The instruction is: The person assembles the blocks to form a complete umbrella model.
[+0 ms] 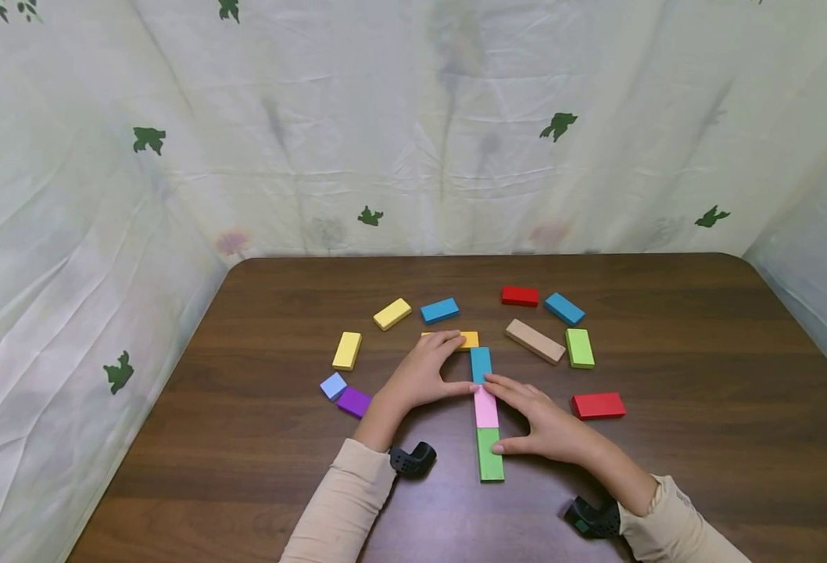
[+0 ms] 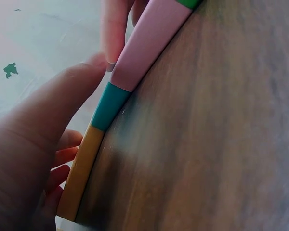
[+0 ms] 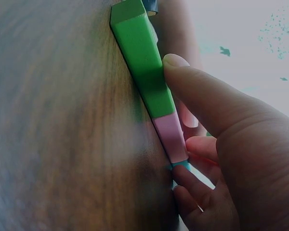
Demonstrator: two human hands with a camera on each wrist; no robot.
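Note:
A green block [image 1: 491, 461], a pink block [image 1: 485, 408] and a blue block [image 1: 480, 363] lie end to end on the table. An orange block [image 1: 469, 339] lies crosswise at the far end of this row, partly hidden by fingers. My left hand [image 1: 424, 374] rests its fingers at the orange block, its thumb reaching the blue-pink joint. From the other side, my right hand [image 1: 543, 418] touches the green block with its thumb, while its fingertips lie near the same joint. The fingers of both hands are spread and fairly straight.
Around the row lie yellow blocks [image 1: 346, 351], blue blocks [image 1: 440, 310], red blocks [image 1: 599, 405], a plain wooden block [image 1: 535, 341], a light green block [image 1: 579, 349], a purple block [image 1: 353, 402] and a small light-blue block [image 1: 333, 386]. A patterned curtain [image 1: 413, 141] hangs behind the table.

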